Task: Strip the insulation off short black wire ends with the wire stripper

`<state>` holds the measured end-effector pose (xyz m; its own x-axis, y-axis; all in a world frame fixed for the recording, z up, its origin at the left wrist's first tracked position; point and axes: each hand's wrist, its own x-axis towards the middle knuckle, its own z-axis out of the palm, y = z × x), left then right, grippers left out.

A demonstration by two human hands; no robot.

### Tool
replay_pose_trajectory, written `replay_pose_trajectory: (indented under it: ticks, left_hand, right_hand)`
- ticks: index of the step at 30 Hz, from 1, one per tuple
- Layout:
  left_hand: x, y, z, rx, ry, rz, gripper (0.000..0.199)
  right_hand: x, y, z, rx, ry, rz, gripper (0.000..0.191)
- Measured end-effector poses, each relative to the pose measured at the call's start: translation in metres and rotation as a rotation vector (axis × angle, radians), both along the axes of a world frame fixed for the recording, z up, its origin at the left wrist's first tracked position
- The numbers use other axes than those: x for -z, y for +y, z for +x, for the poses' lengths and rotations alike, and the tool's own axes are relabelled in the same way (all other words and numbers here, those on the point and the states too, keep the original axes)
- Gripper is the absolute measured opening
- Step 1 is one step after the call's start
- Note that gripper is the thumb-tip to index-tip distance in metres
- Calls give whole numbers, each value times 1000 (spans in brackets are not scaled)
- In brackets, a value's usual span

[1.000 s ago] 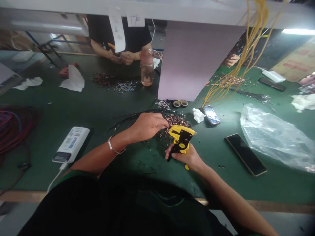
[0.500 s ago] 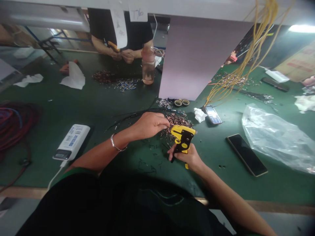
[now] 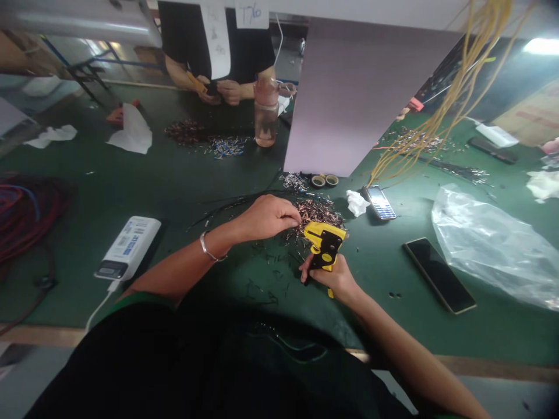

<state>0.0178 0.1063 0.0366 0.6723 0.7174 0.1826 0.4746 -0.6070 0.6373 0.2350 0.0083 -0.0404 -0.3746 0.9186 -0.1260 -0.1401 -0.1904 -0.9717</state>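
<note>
My right hand [image 3: 334,276] is wrapped round the grips of a yellow and black wire stripper [image 3: 324,244], its head tilted up and to the left. Just left of that head, my left hand [image 3: 271,218] has thumb and forefinger pinched together; whatever lies between the fingertips is too small to make out. Behind both hands is a pile of short copper-coloured pieces [image 3: 318,212]. Thin black wires [image 3: 231,205] run leftward behind my left hand. Small dark scraps [image 3: 266,291] lie on the green table [image 3: 183,186] in front of it.
A white power bank [image 3: 128,247] with a cable lies left, near coiled red wires [image 3: 26,215]. On the right are a phone [image 3: 439,274], a keypad phone [image 3: 381,202] and a plastic bag [image 3: 493,244]. Across the table, a person's hands [image 3: 222,92] work beside a bottle [image 3: 266,119].
The camera view has shifted slightly. My hands keep nearly the same pose beside the wire stripper. Across the table, the person's hands and orange-handled tool have moved a little.
</note>
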Motion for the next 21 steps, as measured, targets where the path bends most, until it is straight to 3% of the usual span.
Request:
replay_pose_trajectory:
  ticks: [6, 10, 13, 21]
  left_hand:
    - [-6, -3, -4, -87, -46, 71, 20]
    - [-11, -16, 1, -234, -137, 178, 21]
    - [-9, -24, 8, -327, -195, 153, 19]
    - [1, -33, 20, -370, -203, 111, 20]
  right_hand:
    - [0, -1, 4, -53, 43, -10, 14]
    - [-11, 2, 4, 57, 52, -1, 14]
    - [-19, 4, 3, 147, 76, -17, 13]
    - [-19, 7, -5, 255, 37, 12, 15]
